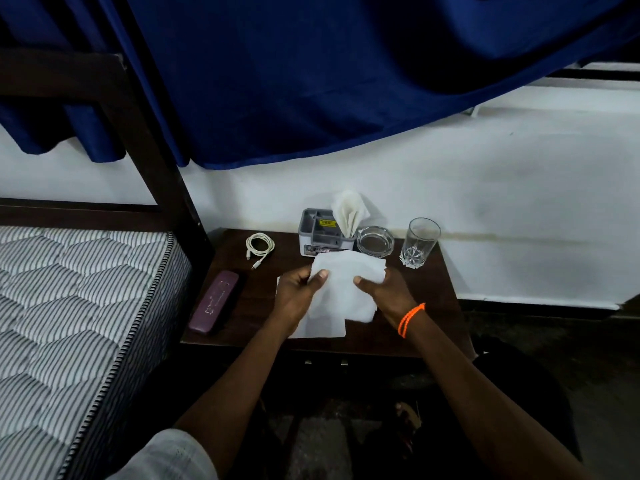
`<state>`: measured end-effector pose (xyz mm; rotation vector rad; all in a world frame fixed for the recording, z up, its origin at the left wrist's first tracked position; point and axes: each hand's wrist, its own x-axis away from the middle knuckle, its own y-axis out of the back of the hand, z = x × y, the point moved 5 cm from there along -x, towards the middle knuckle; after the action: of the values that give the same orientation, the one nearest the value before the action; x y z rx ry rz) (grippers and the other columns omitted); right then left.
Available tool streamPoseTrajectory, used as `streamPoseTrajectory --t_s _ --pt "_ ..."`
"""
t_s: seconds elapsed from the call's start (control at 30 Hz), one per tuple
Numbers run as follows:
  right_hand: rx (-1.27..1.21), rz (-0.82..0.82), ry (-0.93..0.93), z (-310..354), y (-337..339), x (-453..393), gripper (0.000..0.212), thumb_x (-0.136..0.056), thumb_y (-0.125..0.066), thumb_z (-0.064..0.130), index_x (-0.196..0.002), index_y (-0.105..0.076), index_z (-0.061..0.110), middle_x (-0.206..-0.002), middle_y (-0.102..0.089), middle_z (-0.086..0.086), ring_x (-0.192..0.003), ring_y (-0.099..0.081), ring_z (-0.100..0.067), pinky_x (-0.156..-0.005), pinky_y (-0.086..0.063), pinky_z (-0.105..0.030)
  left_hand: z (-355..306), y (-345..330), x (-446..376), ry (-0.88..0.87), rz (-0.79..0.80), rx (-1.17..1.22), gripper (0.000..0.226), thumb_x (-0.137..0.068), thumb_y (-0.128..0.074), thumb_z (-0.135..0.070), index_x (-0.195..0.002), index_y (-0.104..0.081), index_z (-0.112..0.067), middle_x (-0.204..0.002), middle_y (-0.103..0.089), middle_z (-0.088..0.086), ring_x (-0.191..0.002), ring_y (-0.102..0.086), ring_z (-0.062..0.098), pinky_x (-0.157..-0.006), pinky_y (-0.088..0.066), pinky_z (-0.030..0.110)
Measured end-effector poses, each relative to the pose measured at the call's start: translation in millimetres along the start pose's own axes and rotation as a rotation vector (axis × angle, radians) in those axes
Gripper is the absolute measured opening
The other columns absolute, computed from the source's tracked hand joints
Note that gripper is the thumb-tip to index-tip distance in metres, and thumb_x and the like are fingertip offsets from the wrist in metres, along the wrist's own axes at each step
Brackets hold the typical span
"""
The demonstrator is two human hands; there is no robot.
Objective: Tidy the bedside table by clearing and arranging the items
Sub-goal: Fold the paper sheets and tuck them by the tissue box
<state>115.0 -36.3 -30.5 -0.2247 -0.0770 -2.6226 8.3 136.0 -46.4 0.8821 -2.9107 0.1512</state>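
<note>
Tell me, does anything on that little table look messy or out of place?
Nothing is spilled or broken. The white cable lies loosely coiled at the back left, and the purple case sits askew by the left edge. Both hands, left hand and right hand, hold a white tissue above the table.

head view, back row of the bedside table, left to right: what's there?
Coiled white cable → grey organizer box with folded tissues standing in its right end → glass ashtray → drinking glass.
</note>
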Motion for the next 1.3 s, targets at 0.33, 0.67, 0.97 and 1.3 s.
streamPoseTrajectory --t_s 0.33,0.67,0.97,1.3 --pt "0.195 -0.059 0.156 7 -8 -1 0.036 -0.074 -0.081 -0.004 -0.101 -0.069 0.016 -0.091 -0.073 0.004 -0.079 -0.068 -0.002 -0.076 -0.057 -0.022 -2 1 -4 -0.089 -0.033 -0.064 0.036 -0.084 -0.083 -0.009 -0.118 -0.076 -0.017 -0.111 -0.079 -0.002 -0.104 -0.074 0.016 -0.091 -0.06 0.036" --pt "0.152 -0.173 0.158 4 -9 -8 0.022 -0.084 -0.075 0.003 -0.105 -0.074 0.007 -0.096 -0.075 -0.001 -0.087 -0.073 -0.008 -0.082 -0.058 -0.032 -6 -5 -6 -0.106 -0.119 -0.174 0.015 -0.093 -0.074 -0.028 -0.108 -0.076 -0.03 -0.103 -0.079 -0.006 -0.1 -0.074 0.015 -0.093 -0.059 0.048" --pt "-0.023 -0.105 0.05 -9 -15 -1 0.044 -0.075 -0.085 0.004 -0.116 -0.069 0.005 -0.107 -0.076 -0.009 -0.1 -0.073 -0.022 -0.086 -0.06 -0.038 -10 -8 -1 -0.053 -0.135 -0.042 0.024 -0.083 -0.084 -0.037 -0.105 -0.079 -0.027 -0.104 -0.079 -0.01 -0.103 -0.073 0.011 -0.098 -0.058 0.045" --pt "0.086 -0.139 0.102 -10 -19 -6 0.055 -0.066 -0.092 0.013 -0.116 -0.069 0.01 -0.109 -0.075 -0.002 -0.102 -0.072 -0.015 -0.088 -0.058 -0.036 -18 -10 -4 0.047 -0.241 0.108 0.038 -0.074 -0.079 -0.06 -0.09 -0.083 -0.025 -0.091 -0.08 -0.002 -0.093 -0.07 0.017 -0.091 -0.056 0.048"
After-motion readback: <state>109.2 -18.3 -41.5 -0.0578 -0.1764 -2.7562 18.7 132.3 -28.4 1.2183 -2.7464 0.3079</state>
